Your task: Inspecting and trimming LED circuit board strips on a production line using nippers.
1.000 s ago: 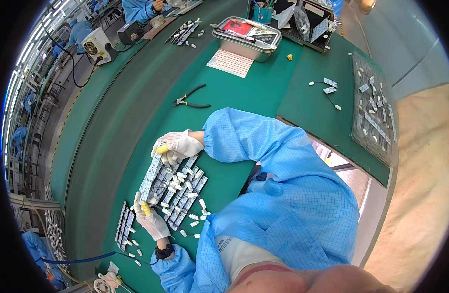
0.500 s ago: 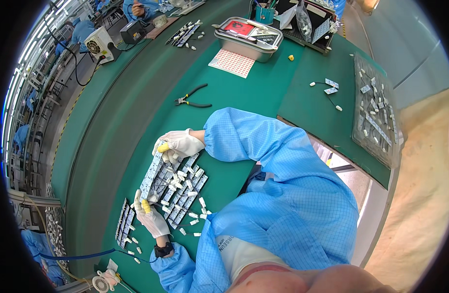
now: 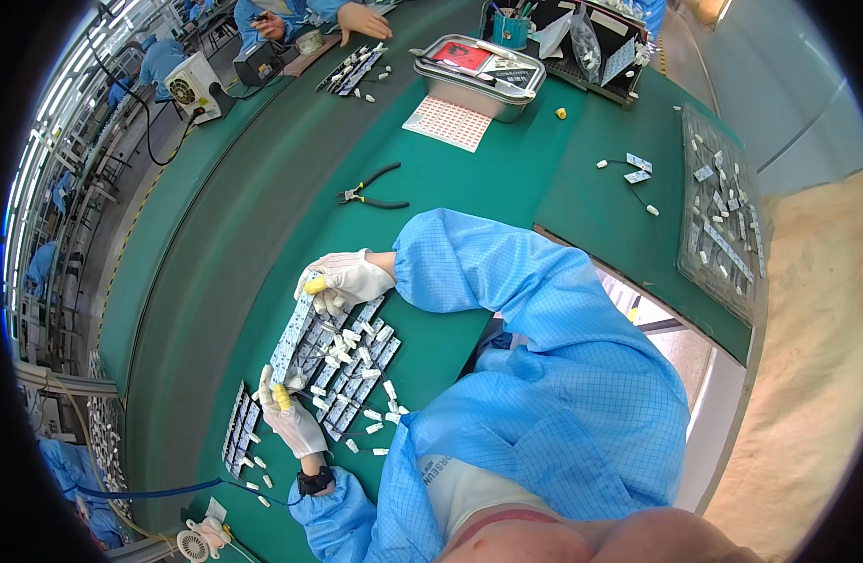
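A long pale circuit board strip [image 3: 291, 340] is held at its two ends between my gloved hands. My left hand [image 3: 292, 418], with a yellow finger cot and a dark wrist strap, pinches the near end. At the far end my right hand [image 3: 349, 279], also gloved and wearing a yellow finger cot, grips the strip. Right beside it lies a pile of similar wired board strips [image 3: 364, 373] with white connectors. Another small stack of strips [image 3: 241, 430] lies left of my left hand. My fingers hide parts of both strip ends.
Beyond my hands lie cutting pliers [image 3: 373, 188], a lidded metal box [image 3: 476, 77] and a sheet of red-marked labels [image 3: 448, 123]. A co-worker's hand [image 3: 364, 21] is over a far stack of strips [image 3: 352, 70]. A plastic tray [image 3: 717, 220] stands at right, a small fan [image 3: 198, 544] lower left.
A co-worker's hand has come in at the top, over the far stack of strips. My own hands and the strip between them have hardly moved.
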The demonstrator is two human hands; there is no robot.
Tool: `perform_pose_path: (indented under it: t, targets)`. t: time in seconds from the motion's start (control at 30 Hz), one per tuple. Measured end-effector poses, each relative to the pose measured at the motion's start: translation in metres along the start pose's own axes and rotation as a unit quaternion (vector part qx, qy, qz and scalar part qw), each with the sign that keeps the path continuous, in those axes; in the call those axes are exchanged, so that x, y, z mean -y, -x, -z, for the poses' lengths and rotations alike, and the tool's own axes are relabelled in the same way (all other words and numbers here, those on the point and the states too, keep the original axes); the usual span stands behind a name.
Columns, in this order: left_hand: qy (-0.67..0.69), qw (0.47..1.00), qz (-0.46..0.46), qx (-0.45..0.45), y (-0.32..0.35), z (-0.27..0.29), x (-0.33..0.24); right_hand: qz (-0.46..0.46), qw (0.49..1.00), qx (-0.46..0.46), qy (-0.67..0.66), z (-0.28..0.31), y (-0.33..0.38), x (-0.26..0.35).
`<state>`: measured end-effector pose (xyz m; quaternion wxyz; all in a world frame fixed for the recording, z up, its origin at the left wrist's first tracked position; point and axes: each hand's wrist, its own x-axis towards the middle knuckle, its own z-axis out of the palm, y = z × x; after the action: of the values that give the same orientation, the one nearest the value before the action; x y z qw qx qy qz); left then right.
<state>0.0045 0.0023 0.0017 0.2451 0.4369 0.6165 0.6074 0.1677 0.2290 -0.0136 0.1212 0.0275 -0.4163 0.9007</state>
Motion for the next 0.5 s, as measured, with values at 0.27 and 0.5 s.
perform_pose_path:
  t: [0.27, 0.5]
  targets:
    - [0.039, 0.999, -0.006, 0.01, -0.002, 0.003, 0.011, 0.002, 1.0, 0.0, 0.002, 0.007, -0.001, -0.003]
    - [0.04, 0.998, -0.05, 0.017, 0.001, 0.005, 0.009, 0.001, 0.999, -0.007, 0.038, 0.001, 0.0, -0.003]
